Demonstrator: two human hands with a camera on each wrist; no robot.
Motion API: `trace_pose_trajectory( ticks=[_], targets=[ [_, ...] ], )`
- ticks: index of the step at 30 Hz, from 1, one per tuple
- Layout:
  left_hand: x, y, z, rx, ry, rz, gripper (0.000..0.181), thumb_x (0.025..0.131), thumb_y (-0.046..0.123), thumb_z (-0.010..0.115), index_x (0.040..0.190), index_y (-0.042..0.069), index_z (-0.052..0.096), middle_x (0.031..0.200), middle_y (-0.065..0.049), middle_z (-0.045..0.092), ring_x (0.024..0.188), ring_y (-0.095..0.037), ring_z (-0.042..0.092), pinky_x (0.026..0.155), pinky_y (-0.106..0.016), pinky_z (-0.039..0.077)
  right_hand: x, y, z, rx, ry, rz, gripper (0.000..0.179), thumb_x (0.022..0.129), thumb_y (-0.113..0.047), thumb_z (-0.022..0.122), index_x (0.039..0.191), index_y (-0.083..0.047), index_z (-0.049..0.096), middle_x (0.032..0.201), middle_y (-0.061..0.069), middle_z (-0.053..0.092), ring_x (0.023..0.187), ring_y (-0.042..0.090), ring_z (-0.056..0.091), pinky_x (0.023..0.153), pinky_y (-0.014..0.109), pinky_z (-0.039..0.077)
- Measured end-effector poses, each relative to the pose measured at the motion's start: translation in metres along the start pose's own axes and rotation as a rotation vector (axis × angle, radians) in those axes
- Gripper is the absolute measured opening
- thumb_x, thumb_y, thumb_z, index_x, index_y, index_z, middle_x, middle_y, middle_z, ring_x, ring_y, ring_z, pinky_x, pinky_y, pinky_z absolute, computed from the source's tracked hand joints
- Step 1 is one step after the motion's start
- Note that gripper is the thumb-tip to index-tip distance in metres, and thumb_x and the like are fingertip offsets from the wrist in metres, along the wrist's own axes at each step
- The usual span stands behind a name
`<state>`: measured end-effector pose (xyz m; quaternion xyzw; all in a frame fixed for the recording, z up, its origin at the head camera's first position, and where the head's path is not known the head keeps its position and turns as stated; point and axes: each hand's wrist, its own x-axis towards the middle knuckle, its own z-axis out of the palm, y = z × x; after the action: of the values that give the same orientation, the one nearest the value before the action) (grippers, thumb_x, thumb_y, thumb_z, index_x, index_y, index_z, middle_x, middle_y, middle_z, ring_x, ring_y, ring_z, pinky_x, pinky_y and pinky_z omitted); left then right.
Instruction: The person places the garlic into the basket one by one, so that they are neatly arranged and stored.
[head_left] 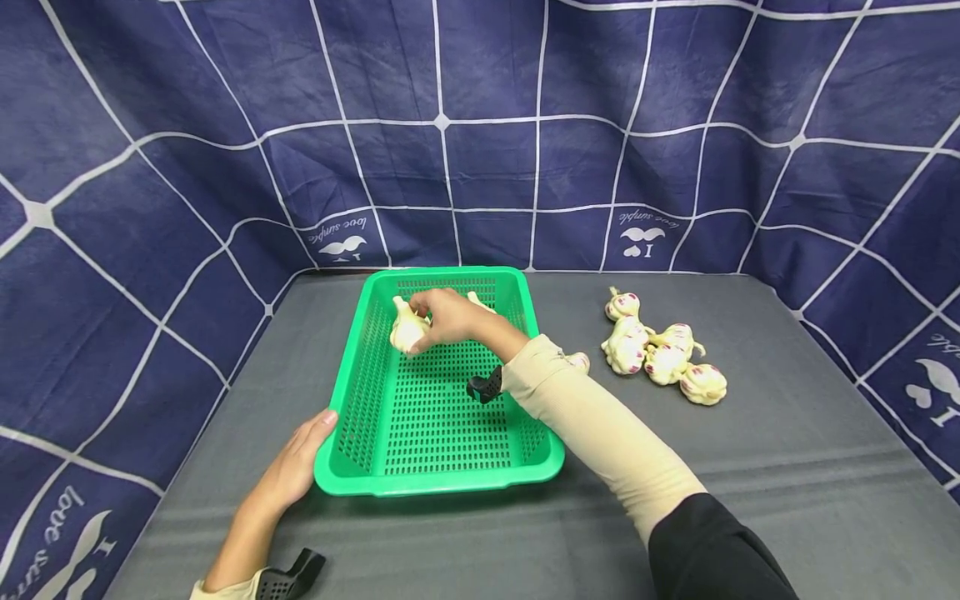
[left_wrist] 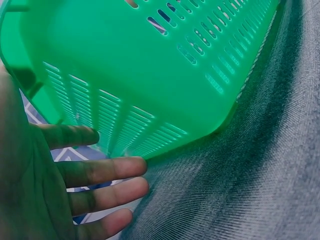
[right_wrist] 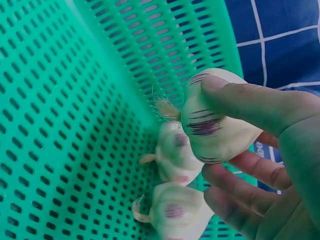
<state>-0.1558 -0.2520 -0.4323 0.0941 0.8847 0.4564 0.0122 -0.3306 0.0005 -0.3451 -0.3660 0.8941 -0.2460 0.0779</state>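
As I watch remotely, the round, purple-streaked cream garlic bulb (head_left: 408, 330) sits pinched in the right hand (head_left: 452, 318) at the far end of the green perforated plastic basket (head_left: 442, 483). I've got the left hand (head_left: 295, 461) touching its rim, fingers outstretched.

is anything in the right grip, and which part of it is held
A purple-streaked garlic bulb, by its rounded body: the right grip has thumb on one side, fingers on the other.

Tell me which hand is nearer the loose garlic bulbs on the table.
Right. The right hand holds another bulb over the basket, left of the loose garlic bulbs; the left hand is farther off, at the basket's left rim.
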Motion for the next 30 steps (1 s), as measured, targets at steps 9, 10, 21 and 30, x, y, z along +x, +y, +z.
trace_pose_trajectory(
  ticks=[9,10,21,30],
  targets=[
    [0.000,-0.001,-0.001,-0.001,0.013,0.039,0.058,0.108,0.026,0.027,0.138,-0.022,0.037,0.142,-0.038,0.040,0.135,-0.050,0.034,0.111,-0.052,0.027,0.009,0.003,0.008,-0.040,-0.028,0.035,0.057,0.074,-0.031,0.089,0.119,-0.009,0.063,0.110,0.006,0.068,0.096,0.017,0.060,0.087,0.031,0.045],
    [0.000,0.000,-0.001,-0.004,0.012,0.044,0.058,0.108,0.026,0.027,0.138,-0.022,0.037,0.142,-0.039,0.040,0.135,-0.051,0.034,0.111,-0.053,0.027,0.010,0.003,0.009,-0.048,-0.035,0.036,0.058,0.074,-0.030,0.089,0.121,-0.008,0.063,0.111,0.007,0.068,0.098,0.018,0.060,0.088,0.030,0.045],
    [0.002,0.002,-0.002,-0.012,-0.015,0.060,0.061,0.108,0.030,0.025,0.140,-0.021,0.036,0.143,-0.038,0.039,0.136,-0.051,0.033,0.110,-0.059,0.023,0.013,0.001,0.023,-0.113,-0.119,0.042,0.049,0.074,-0.031,0.089,0.106,-0.008,0.059,0.098,0.004,0.067,0.072,0.010,0.047,0.073,0.025,0.040],
    [0.001,0.004,-0.003,-0.013,-0.012,0.058,0.061,0.108,0.030,0.025,0.139,-0.022,0.036,0.142,-0.038,0.040,0.135,-0.050,0.034,0.111,-0.058,0.024,0.012,0.001,0.031,-0.120,-0.140,0.056,0.057,0.076,-0.031,0.088,0.120,-0.008,0.060,0.114,0.008,0.067,0.098,0.017,0.062,0.081,0.026,0.050]
  ],
)
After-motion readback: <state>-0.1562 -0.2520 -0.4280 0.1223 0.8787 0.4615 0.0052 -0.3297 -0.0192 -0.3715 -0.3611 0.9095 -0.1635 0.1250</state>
